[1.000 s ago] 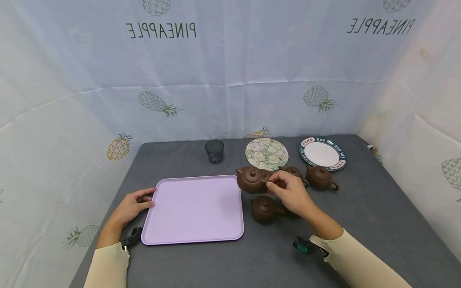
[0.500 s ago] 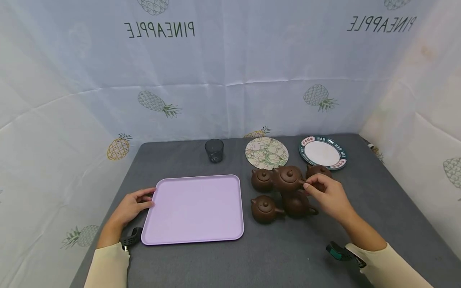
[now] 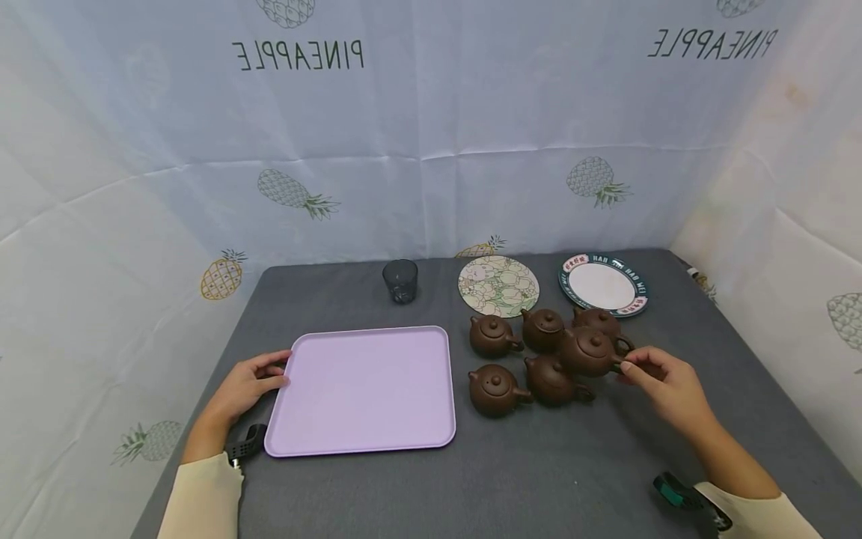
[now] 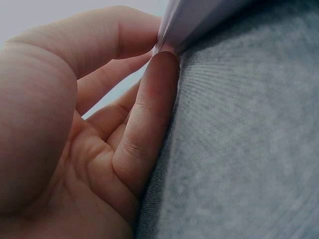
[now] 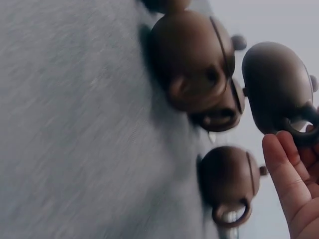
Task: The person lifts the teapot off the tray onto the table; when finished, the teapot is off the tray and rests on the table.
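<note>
My right hand [image 3: 667, 385] pinches the handle of a small dark-brown teapot [image 3: 588, 352] between thumb and fingertips. In the right wrist view this teapot [image 5: 276, 87] hangs off the cloth, higher than its neighbours. In the head view it overlaps a teapot behind [image 3: 592, 320] and sits right beside one in front [image 3: 554, 380]. Other matching teapots [image 3: 494, 391] stand on the grey cloth to its left. My left hand [image 3: 248, 385] touches the left rim of a lilac tray [image 3: 360, 449], fingertips against its edge, as the left wrist view also shows.
Behind stand a dark glass [image 3: 401, 281], a round floral mat [image 3: 498, 287] and a white plate with a green patterned rim [image 3: 601, 287]. Pineapple-printed cloth [image 3: 404, 112] walls off the back and sides of the grey table [image 3: 417, 494].
My right hand has carried the held teapot rightward, from beside the tray, over the other teapots, to the group's right side. My left hand and the tray have stayed put.
</note>
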### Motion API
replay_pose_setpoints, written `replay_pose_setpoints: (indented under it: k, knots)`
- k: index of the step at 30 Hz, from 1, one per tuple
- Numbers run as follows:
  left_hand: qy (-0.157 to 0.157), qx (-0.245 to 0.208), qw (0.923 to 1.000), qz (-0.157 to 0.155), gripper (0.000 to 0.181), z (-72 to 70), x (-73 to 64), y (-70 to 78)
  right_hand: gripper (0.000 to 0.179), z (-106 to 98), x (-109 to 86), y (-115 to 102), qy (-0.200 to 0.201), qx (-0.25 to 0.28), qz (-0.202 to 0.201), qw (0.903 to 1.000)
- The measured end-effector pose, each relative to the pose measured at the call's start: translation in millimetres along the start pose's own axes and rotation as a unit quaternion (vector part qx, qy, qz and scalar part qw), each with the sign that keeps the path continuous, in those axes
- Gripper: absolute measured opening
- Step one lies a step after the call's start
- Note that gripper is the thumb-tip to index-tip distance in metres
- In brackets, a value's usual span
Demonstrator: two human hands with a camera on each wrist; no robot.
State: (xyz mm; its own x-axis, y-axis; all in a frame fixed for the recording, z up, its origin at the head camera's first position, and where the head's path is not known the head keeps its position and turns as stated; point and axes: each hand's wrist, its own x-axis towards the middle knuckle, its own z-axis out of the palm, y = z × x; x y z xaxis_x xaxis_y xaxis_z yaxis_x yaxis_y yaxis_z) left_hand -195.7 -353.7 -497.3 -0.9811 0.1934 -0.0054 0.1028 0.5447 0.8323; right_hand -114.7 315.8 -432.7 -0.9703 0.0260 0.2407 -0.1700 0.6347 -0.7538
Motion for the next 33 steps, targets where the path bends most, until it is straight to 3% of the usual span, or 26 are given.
replay_pose_setpoints:
  k: [10, 18, 33]
  knots:
    - [0.000, -0.005, 1.0000, -0.006, 0.053, 0.3, 3.4, -8.1, 0.019, -14.2, -15.3, 29.2, -0.006, 0.006, 0.037, 0.9993]
    - [-0.002, 0.002, 1.0000, -0.008, 0.051, 0.9, 1.9, -0.4, 0.024, -17.7, -21.2, 46.5, -0.026, -0.019, 0.077, 0.9965]
    - [-0.002, -0.004, 1.0000, -0.002, 0.054, 0.7, 1.5, -5.4, 0.021, -15.0, -22.0, 61.7, -0.043, 0.024, 0.069, 0.9964]
